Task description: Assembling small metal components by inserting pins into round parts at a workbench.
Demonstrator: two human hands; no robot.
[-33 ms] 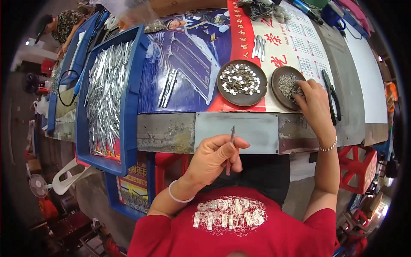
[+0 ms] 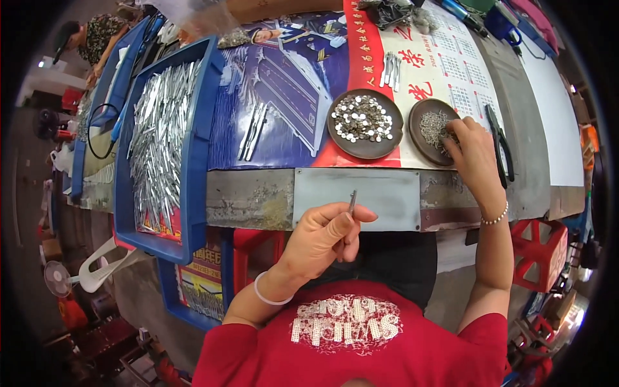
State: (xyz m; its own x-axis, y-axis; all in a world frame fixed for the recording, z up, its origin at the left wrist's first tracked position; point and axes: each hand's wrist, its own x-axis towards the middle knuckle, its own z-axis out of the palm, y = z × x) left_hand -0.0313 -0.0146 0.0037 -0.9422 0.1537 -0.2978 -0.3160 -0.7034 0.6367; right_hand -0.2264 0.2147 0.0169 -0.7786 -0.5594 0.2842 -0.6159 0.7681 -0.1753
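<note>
My left hand point(image 2: 322, 235) is closed in front of the table edge, thumb against fingers. Between them it pinches a thin metal strip point(image 2: 353, 198), whose upper end stands up above the fingers; the rest is hidden. My right hand point(image 2: 474, 151) reaches into a small brown dish point(image 2: 418, 143) of tiny metal pins point(image 2: 433, 126). Its thumb and fingers are drawn together among the pins, and what they pinch is too small to make out. Left of that dish sits a larger brown dish point(image 2: 338, 143) full of small shiny discs point(image 2: 362, 119).
A long blue bin point(image 2: 193, 151) with many slim metal parts point(image 2: 161, 135) stands at the left. A grey metal plate point(image 2: 387, 193) lies at the table's front edge. Black-handled pliers point(image 2: 500, 145) rest right of my right hand. Several metal pieces point(image 2: 390, 71) lie behind the dishes.
My right thumb has moved up toward the fingers in the pin dish. The strip in my left hand has tilted a little, and its lower end no longer shows below the fingers.
</note>
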